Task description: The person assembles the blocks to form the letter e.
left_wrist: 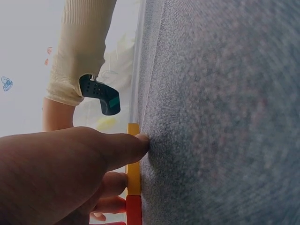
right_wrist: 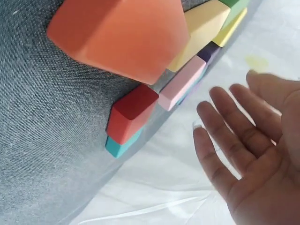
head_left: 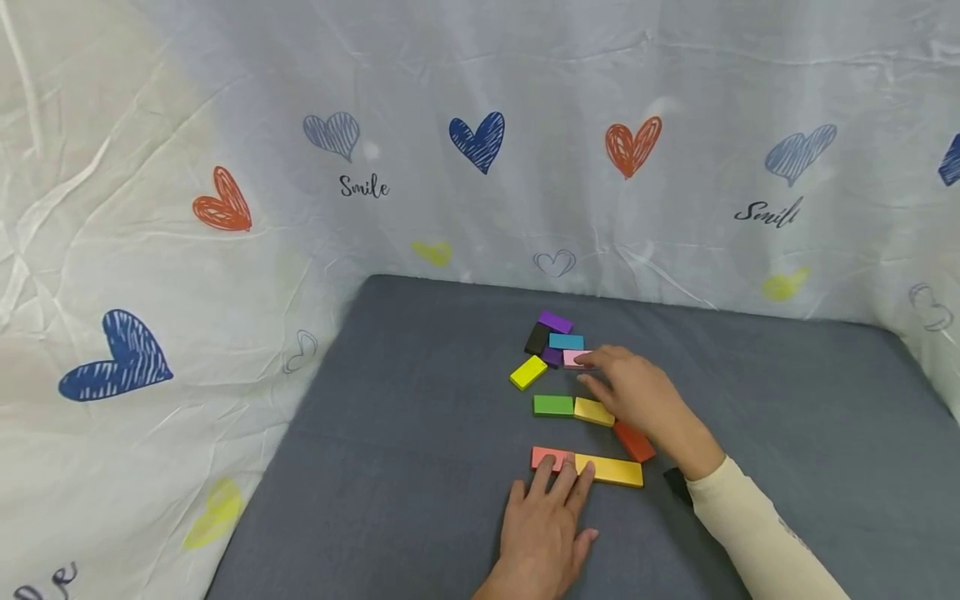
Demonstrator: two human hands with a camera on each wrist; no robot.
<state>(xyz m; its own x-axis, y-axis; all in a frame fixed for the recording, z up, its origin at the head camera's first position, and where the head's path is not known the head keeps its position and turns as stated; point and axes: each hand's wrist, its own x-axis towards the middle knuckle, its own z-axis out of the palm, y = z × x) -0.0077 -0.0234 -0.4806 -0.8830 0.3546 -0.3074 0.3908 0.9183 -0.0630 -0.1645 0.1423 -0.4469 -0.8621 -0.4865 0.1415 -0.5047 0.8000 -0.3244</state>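
Observation:
My left hand (head_left: 542,533) rests with extended fingers on a salmon block (head_left: 542,456) and the near end of a long yellow-orange piece (head_left: 618,472) lined up beside it. In the left wrist view my thumb lies against the side of the yellow-orange piece (left_wrist: 133,180). My right hand (head_left: 637,392) hovers over the far blocks, its fingers loosely extended and holding nothing in the right wrist view. Its fingertips overlap a pink block (head_left: 573,359) in the head view; contact is unclear. A red block (right_wrist: 133,112) and a teal block (right_wrist: 123,145) are hidden behind that hand in the head view.
A green block (head_left: 553,406), a pale yellow block (head_left: 592,412) and an orange-red block (head_left: 634,442) form a bent row. Beyond lie yellow (head_left: 528,372), black (head_left: 537,339), blue (head_left: 566,342) and purple (head_left: 556,322) blocks. A heart-printed curtain (head_left: 555,217) borders the grey table (head_left: 390,433).

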